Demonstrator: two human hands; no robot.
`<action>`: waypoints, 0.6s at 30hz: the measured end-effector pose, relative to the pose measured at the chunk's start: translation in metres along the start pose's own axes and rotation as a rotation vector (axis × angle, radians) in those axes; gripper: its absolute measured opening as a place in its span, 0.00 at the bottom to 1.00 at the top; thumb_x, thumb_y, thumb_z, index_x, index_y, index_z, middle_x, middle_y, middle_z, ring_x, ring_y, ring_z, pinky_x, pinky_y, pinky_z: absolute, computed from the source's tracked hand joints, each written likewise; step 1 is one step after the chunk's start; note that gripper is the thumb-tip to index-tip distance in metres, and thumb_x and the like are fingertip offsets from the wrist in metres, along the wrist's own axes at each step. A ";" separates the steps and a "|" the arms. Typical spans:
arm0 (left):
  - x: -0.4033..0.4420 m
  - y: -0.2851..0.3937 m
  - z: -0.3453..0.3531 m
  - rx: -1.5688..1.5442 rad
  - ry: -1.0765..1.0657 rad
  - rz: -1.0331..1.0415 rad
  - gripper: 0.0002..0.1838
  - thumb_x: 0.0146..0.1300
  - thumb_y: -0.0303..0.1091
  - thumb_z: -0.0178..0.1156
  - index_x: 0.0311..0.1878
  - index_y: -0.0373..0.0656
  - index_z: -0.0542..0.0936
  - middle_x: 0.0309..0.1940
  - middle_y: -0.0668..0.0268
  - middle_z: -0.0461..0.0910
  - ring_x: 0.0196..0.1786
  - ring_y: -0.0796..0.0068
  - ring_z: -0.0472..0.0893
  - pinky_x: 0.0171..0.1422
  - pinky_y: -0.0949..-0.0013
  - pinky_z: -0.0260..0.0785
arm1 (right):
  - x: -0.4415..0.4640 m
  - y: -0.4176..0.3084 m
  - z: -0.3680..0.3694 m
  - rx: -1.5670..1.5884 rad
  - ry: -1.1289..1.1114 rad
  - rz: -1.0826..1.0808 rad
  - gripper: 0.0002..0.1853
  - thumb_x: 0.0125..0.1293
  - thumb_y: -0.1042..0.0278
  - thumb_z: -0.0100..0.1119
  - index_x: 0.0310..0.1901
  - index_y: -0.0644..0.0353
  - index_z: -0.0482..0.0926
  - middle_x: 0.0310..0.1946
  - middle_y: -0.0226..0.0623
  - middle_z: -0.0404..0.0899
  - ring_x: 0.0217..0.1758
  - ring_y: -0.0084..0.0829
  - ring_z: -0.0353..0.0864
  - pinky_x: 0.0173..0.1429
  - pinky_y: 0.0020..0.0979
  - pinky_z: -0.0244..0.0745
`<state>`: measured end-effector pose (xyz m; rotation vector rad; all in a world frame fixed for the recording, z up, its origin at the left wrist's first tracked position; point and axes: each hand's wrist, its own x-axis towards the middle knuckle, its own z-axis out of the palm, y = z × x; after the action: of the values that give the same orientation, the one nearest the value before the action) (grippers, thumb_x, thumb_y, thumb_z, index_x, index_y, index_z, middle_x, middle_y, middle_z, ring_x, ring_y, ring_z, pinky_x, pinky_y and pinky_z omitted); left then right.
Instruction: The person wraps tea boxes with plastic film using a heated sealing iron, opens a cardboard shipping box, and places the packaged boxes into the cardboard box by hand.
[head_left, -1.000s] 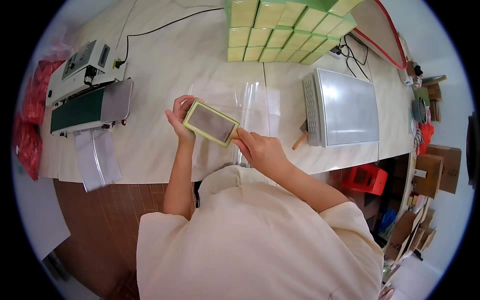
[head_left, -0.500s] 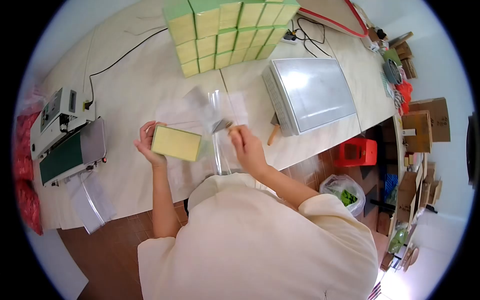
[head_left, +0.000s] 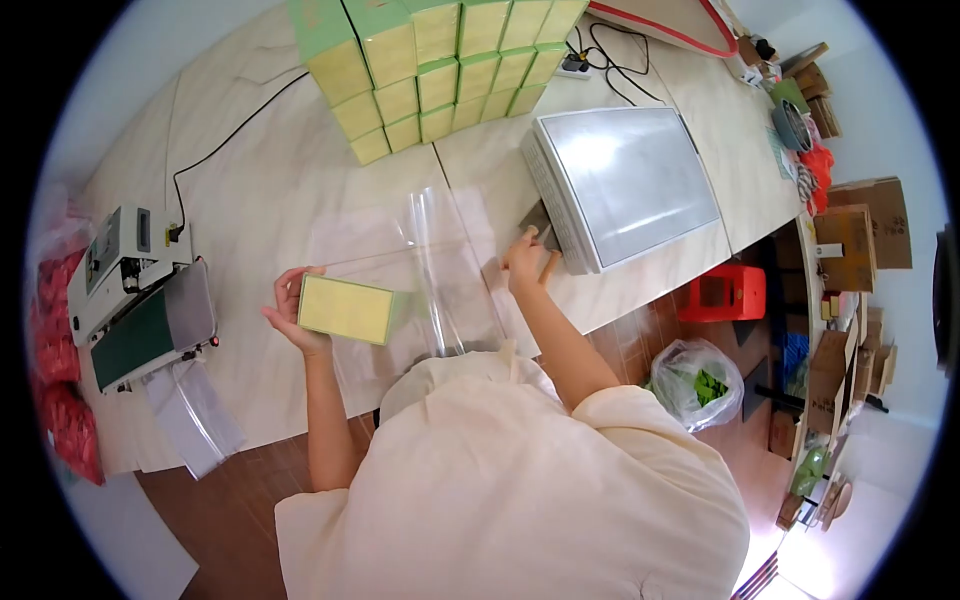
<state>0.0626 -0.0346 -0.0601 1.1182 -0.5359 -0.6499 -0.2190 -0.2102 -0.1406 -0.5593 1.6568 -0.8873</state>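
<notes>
My left hand [head_left: 298, 308] is closed around the left end of a small box [head_left: 346, 310] with a pale yellow face and green edges, held above the table. My right hand [head_left: 524, 262] is beside the left side of a grey flat-topped machine [head_left: 635, 185]. Its fingers are bent and closed at a scraper, whose dark metal blade [head_left: 538, 218] shows just beyond the fingertips. A wooden handle [head_left: 549, 267] lies between this hand and the machine. Clear plastic film [head_left: 430, 270] is spread on the table between my hands.
Stacked green and yellow boxes [head_left: 435, 75] stand at the back. At the left sit a sealing machine [head_left: 150, 290] with a green belt and some clear bags [head_left: 195, 420]. A red stool [head_left: 722, 293] and a lined bin [head_left: 697, 385] stand on the floor at right.
My right hand has moved right, from over the film to beside the grey machine, taking the scraper with it. My left hand still holds the box, slightly lower.
</notes>
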 end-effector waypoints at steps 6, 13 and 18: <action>0.003 -0.003 0.002 -0.002 0.008 0.003 0.44 0.63 0.74 0.26 0.49 0.38 0.71 0.42 0.54 0.81 0.46 0.66 0.78 0.52 0.67 0.68 | 0.025 0.053 0.001 -0.642 0.211 -0.485 0.27 0.59 0.63 0.57 0.55 0.70 0.63 0.48 0.47 0.68 0.51 0.38 0.70 0.54 0.38 0.68; 0.025 -0.008 0.022 0.001 0.055 -0.038 0.43 0.64 0.73 0.24 0.48 0.40 0.72 0.41 0.59 0.81 0.45 0.70 0.77 0.54 0.68 0.65 | -0.119 0.060 0.037 -0.538 -0.871 -1.026 0.43 0.45 0.63 0.72 0.62 0.66 0.61 0.54 0.53 0.68 0.59 0.51 0.67 0.64 0.43 0.62; 0.023 0.003 0.033 0.115 0.059 -0.073 0.43 0.65 0.71 0.25 0.55 0.41 0.72 0.49 0.58 0.77 0.54 0.68 0.73 0.63 0.67 0.58 | -0.108 0.046 0.051 -0.617 -0.956 -0.643 0.45 0.45 0.62 0.74 0.62 0.68 0.59 0.54 0.51 0.70 0.58 0.48 0.69 0.65 0.40 0.63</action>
<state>0.0567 -0.0716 -0.0445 1.2656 -0.4883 -0.6537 -0.1367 -0.1143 -0.1170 -1.6990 0.8128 -0.3698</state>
